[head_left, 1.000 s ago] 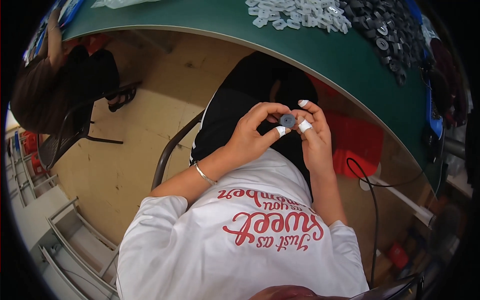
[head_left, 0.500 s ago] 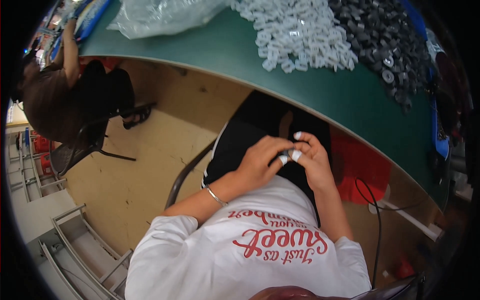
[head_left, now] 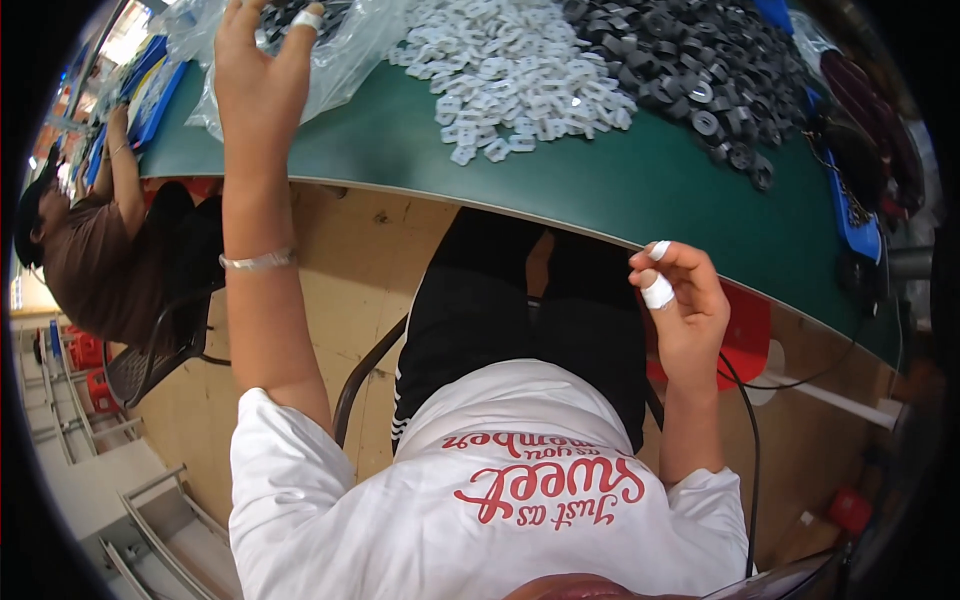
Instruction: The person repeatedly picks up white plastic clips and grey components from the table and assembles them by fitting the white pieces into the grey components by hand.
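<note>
My left hand [head_left: 262, 80] reaches over a clear plastic bag [head_left: 345, 80] at the far left of the green table. Its thumb stands apart from the fingers, whose tips run out of view at the top, and nothing shows in its grasp. Dark small pieces [head_left: 305, 18] lie in the bag beside the thumb. My right hand [head_left: 692, 312] is raised by the table's near edge, above my lap. Its fingers curl in toward the thumb; whether anything small sits between the tips is hidden. White tape wraps some fingertips on both hands.
A heap of small whitish plastic pieces [head_left: 520, 75] lies on the green table [head_left: 400, 150], with a heap of black ring-shaped pieces [head_left: 700, 70] to its right. Blue trays [head_left: 852, 215] stand at the right edge. A seated co-worker [head_left: 90, 225] is at the left.
My hands were together above my lap, fingering a small dark piece. Now the left has swung far up and left over the bag, and the right has moved right, apart from it.
</note>
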Tool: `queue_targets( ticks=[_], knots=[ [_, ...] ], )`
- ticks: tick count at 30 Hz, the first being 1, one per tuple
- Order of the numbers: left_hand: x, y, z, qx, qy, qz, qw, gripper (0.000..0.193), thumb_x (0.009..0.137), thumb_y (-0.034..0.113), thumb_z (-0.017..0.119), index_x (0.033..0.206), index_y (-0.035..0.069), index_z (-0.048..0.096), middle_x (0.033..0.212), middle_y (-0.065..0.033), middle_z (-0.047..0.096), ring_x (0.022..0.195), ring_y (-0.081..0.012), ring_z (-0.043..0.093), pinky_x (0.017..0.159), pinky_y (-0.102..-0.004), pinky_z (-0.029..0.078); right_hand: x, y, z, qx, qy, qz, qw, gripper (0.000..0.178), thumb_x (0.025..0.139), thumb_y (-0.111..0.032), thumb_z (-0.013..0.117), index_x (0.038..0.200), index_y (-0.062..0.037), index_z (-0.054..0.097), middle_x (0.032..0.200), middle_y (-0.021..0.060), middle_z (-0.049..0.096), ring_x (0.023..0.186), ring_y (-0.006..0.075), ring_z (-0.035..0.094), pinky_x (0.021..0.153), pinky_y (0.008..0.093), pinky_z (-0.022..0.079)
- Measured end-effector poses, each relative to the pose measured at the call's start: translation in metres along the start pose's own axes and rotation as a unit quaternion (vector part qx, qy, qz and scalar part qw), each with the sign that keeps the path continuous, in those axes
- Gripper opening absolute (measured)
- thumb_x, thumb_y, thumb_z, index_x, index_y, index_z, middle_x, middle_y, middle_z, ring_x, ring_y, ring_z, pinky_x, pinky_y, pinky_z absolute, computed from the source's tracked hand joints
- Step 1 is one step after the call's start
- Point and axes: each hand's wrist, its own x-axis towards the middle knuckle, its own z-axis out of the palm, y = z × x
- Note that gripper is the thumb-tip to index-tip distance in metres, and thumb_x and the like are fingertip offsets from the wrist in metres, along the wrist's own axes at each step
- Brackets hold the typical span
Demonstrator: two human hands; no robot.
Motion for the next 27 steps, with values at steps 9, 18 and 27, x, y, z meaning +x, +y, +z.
queue_targets(
  ticks=[9,18,27],
  knots=[
    [-0.035,0.139,0.093,-0.245,-0.279,0.236,0.898,0.04,0.082,0.013,0.068,0.121,0.01,0.058,0.121,-0.0144,0.057,0.107,-0.0325,0.057,0.092,-0.0382,0.047,0.027,0.012,-0.038,-0.235,0.143,-0.141,0.951,0.014,0.087,0.001,0.063,0.1,-0.0007,0.061,0.09,0.0051,0.064,0.079,0.0102,0.06,0.071,0.0235,0.05],
    [-0.055,0.191,0.182,-0.092,-0.271,0.375,0.882,0.056,0.078,0.007,0.063,0.131,0.01,0.049,0.115,-0.0116,0.056,0.106,-0.0302,0.056,0.086,-0.0388,0.051,0.035,0.021,-0.037,-0.33,0.147,-0.195,0.912,0.013,0.08,0.005,0.065,0.092,-0.0011,0.062,0.084,0.0102,0.064,0.069,0.019,0.061,0.059,0.0275,0.049],
    [-0.052,0.193,0.205,-0.065,-0.234,0.444,0.862,0.047,0.081,0.006,0.058,0.127,0.002,0.051,0.108,-0.0111,0.059,0.101,-0.0275,0.058,0.076,-0.0337,0.056,0.04,0.024,-0.037,-0.352,0.142,-0.249,0.891,0.016,0.076,0.005,0.066,0.088,-0.0031,0.061,0.082,0.009,0.066,0.073,0.0246,0.063,0.063,0.0315,0.05]
  ],
)
